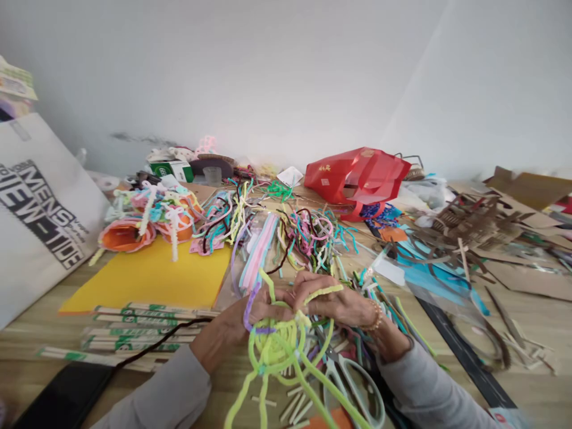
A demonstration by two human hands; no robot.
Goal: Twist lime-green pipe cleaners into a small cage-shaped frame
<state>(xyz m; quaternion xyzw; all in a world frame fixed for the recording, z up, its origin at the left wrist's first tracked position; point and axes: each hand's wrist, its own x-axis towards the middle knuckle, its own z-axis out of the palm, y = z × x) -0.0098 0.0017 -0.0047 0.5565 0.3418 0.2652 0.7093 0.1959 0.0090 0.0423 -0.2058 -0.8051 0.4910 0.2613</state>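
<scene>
A coiled piece of yellow-green pipe cleaners [279, 342] is held up in front of me, its long loose ends hanging toward the table's front edge. My left hand [263, 307] pinches its upper left rim, where a purple pipe cleaner [248, 310] is bent around it. On the upper right rim, my right hand [319, 295] has its fingers closed, with a yellow-green end sticking out above them. The two hands meet closely, and their fingertips are partly hidden. White-handled scissors [357, 384] lie just below my right hand.
Wrapped chopsticks [134, 325], a black phone-like slab [67, 393] and yellow sheets [156, 277] lie left. Behind are heaps of colored pipe cleaners [313, 232] and a red bag [357, 176]. A white bag [40, 208] stands far left; cardboard pieces [527, 274] cover the right.
</scene>
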